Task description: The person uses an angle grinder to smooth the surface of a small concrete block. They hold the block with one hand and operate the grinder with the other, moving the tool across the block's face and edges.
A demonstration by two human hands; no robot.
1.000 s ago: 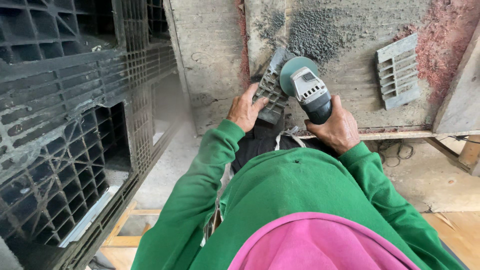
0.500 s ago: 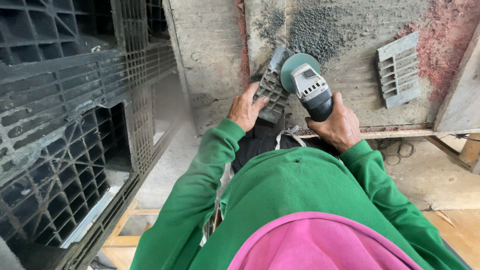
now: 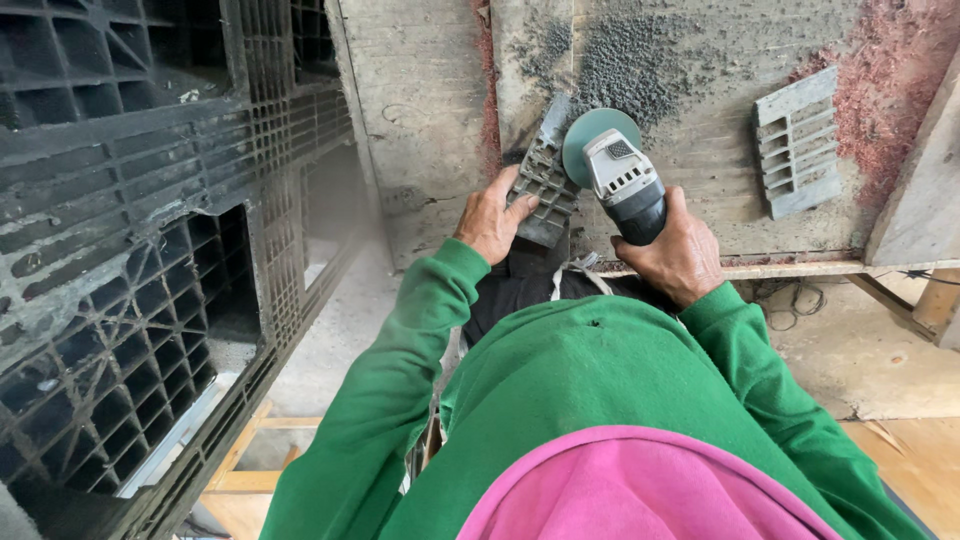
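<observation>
Against workbench [image 3: 440, 120], angle grinder [image 3: 620, 185] disc-end away.

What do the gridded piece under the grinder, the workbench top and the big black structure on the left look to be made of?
The gridded piece in the left hand looks like moulded grey plastic: matte, ribbed cells, grey crumbs strewn nearby. The workbench top seems bare wood, with visible grain and plank seams, dusty and unfinished. The black pallets look like injection-moulded plastic, dull and scuffed, with lattice ribbing. The right hand holds the angle grinder.

No packages, labels, signs or screens in view.
</observation>
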